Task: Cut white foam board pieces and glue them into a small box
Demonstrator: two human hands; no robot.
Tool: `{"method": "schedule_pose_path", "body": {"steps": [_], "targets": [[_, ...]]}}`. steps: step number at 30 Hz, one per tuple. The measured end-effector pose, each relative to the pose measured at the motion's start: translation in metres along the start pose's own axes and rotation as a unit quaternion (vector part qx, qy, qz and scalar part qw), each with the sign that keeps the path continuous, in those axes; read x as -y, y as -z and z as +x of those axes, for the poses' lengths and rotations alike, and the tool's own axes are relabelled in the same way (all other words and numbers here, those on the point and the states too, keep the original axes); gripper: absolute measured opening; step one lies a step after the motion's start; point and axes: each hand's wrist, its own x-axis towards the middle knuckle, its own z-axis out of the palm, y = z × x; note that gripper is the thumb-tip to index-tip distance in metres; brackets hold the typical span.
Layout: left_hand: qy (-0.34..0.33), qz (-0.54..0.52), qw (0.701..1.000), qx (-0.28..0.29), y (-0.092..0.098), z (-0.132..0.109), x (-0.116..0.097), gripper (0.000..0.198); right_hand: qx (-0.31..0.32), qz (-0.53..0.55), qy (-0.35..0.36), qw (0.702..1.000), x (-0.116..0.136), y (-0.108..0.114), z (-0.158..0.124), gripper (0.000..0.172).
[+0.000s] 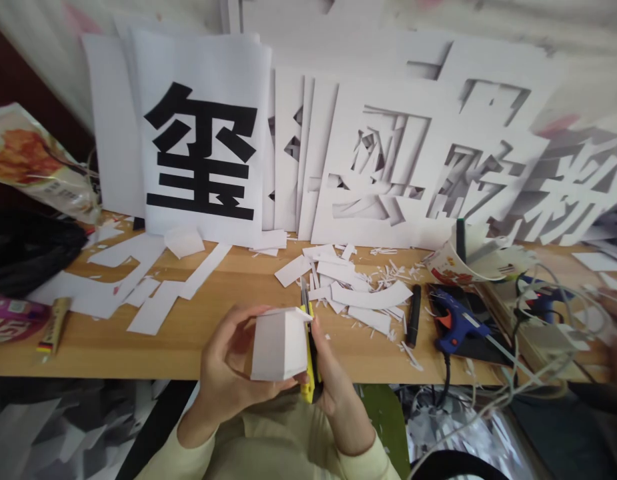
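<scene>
My left hand (225, 370) is closed around a small white folded paper box shape (278, 347), its thumb and fingers at the left side and underneath. My right hand (333, 377) grips a yellow and black utility knife (309, 373) against the right side of the paper shape. The knife's blade end points up and away, toward the paper scraps (358, 287) on the table. Part of the knife's handle is hidden behind my right thumb and palm.
Cut paper sheets with characters (203, 147) lean along the back. A black marker (413, 317), a blue glue gun (455, 323), a paper bowl (458, 267) and tangled cables lie right. White strips (155, 307) and a tube (55, 327) lie left. Another person's hand (615, 320) shows at far right.
</scene>
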Motion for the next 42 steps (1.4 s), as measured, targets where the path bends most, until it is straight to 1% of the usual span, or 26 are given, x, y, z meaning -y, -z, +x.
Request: {"method": "schedule_pose_path", "body": {"steps": [1, 2, 3, 5, 6, 9, 11, 12, 14, 16, 17, 18, 19, 21, 23, 24, 26, 27, 30, 32, 34, 36, 39, 42], "targets": [[-0.009, 0.019, 1.0, -0.01, 0.005, 0.002, 0.001, 0.068, -0.01, 0.013, -0.037, 0.999, -0.002, 0.002, 0.001, 0.062], [-0.025, 0.045, 0.998, -0.022, 0.01, 0.005, 0.002, 0.068, -0.023, 0.015, -0.057, 0.998, -0.004, 0.006, 0.001, 0.06], [-0.051, 0.078, 0.995, -0.029, 0.016, 0.009, 0.003, 0.065, -0.038, 0.005, -0.054, 0.998, -0.006, 0.009, 0.0, 0.058], [-0.103, 0.162, 0.981, -0.029, 0.025, 0.015, 0.008, 0.057, -0.06, -0.028, 0.002, 0.998, -0.008, 0.018, -0.004, 0.055], [-0.119, 0.209, 0.97, -0.021, 0.029, 0.017, 0.012, 0.053, -0.066, -0.043, 0.033, 0.996, -0.008, 0.022, -0.008, 0.053], [-0.151, 0.307, 0.94, 0.008, 0.03, 0.022, 0.026, 0.046, -0.066, -0.103, 0.113, 0.986, -0.005, 0.031, -0.021, 0.045], [-0.168, 0.333, 0.928, 0.022, 0.027, 0.024, 0.035, 0.046, -0.072, -0.186, 0.175, 0.964, 0.0, 0.032, -0.028, 0.046], [-0.176, 0.34, 0.923, 0.028, 0.026, 0.024, 0.038, 0.047, -0.073, -0.233, 0.21, 0.947, 0.003, 0.032, -0.03, 0.048], [-0.182, 0.353, 0.917, 0.043, 0.024, 0.025, 0.042, 0.05, -0.053, -0.316, 0.273, 0.907, 0.008, 0.031, -0.03, 0.053], [-0.188, 0.365, 0.91, 0.054, 0.023, 0.026, 0.042, 0.052, -0.025, -0.368, 0.308, 0.877, 0.011, 0.029, -0.028, 0.061], [-0.188, 0.37, 0.908, 0.059, 0.023, 0.026, 0.041, 0.053, -0.021, -0.373, 0.315, 0.873, 0.011, 0.027, -0.027, 0.064], [-0.187, 0.375, 0.906, 0.062, 0.024, 0.026, 0.04, 0.054, -0.034, -0.363, 0.312, 0.878, 0.01, 0.025, -0.025, 0.066], [-0.183, 0.378, 0.906, 0.061, 0.024, 0.026, 0.039, 0.055, -0.058, -0.336, 0.298, 0.892, 0.009, 0.023, -0.022, 0.065], [-0.159, 0.368, 0.915, 0.05, 0.025, 0.025, 0.037, 0.054, -0.11, -0.26, 0.241, 0.929, 0.007, 0.017, -0.014, 0.057], [-0.1, 0.316, 0.943, 0.025, 0.027, 0.023, 0.038, 0.047, -0.145, -0.201, 0.179, 0.952, 0.007, 0.012, -0.002, 0.05], [-0.062, 0.274, 0.96, 0.01, 0.028, 0.022, 0.039, 0.043, -0.149, -0.187, 0.161, 0.958, 0.009, 0.011, 0.004, 0.048], [0.019, 0.177, 0.984, -0.013, 0.028, 0.02, 0.041, 0.043, -0.135, -0.172, 0.141, 0.966, 0.015, 0.012, 0.016, 0.048], [0.06, 0.131, 0.989, -0.023, 0.028, 0.018, 0.042, 0.046, -0.118, -0.166, 0.133, 0.97, 0.018, 0.014, 0.02, 0.049], [0.168, 0.029, 0.984, -0.046, 0.024, 0.014, 0.044, 0.052, -0.057, -0.148, 0.108, 0.981, 0.028, 0.02, 0.022, 0.041], [0.207, 0.003, 0.977, -0.05, 0.021, 0.012, 0.042, 0.054, -0.036, -0.142, 0.104, 0.984, 0.031, 0.022, 0.017, 0.036], [0.207, 0.007, 0.977, -0.042, 0.017, 0.01, 0.038, 0.059, -0.031, -0.132, 0.099, 0.986, 0.029, 0.024, 0.011, 0.036], [0.179, 0.028, 0.983, -0.02, 0.013, 0.009, 0.031, 0.07, -0.041, -0.108, 0.076, 0.99, 0.024, 0.025, 0.007, 0.039], [0.116, 0.08, 0.989, 0.045, 0.009, 0.004, 0.018, 0.08, -0.078, -0.07, 0.045, 0.993, 0.011, 0.029, 0.005, 0.042], [0.039, 0.158, 0.982, 0.094, 0.009, -0.004, 0.01, 0.085, -0.131, -0.054, 0.07, 0.987, 0.001, 0.036, 0.003, 0.048]]}}
